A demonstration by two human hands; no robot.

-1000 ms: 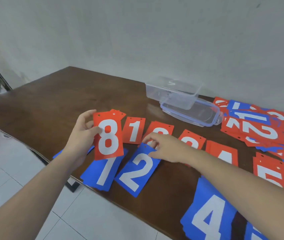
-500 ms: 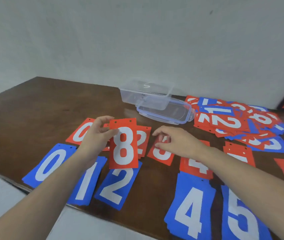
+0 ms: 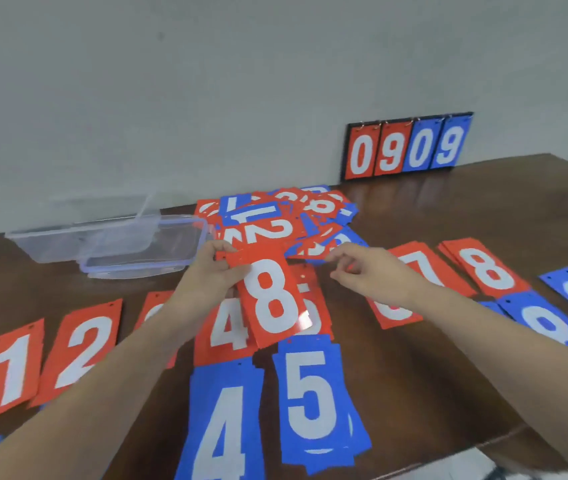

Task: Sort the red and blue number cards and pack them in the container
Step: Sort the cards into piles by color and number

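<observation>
Nearest on the bench (image 3: 466,216) lie the sorted blue stacks, a blue 4 (image 3: 222,424) and a blue 5 (image 3: 313,396), with a row of red piles behind them. Above that row the left hand (image 3: 203,275) pinches a red 8 card (image 3: 270,296) by its top corner, thumb on the face, the card tilted and apart from any pile. The right hand (image 3: 369,271) hovers beside it, fingers loosely curled and holding nothing. The red 8 pile (image 3: 487,268) sits well to the right. A one-corner pinch could let the slick card swing or slip onto the wrong red pile beneath it. Farther back are the unsorted heap (image 3: 275,223), the clear container (image 3: 85,233) with its lid (image 3: 151,251), and a scoreboard (image 3: 407,147) by the wall.
</observation>
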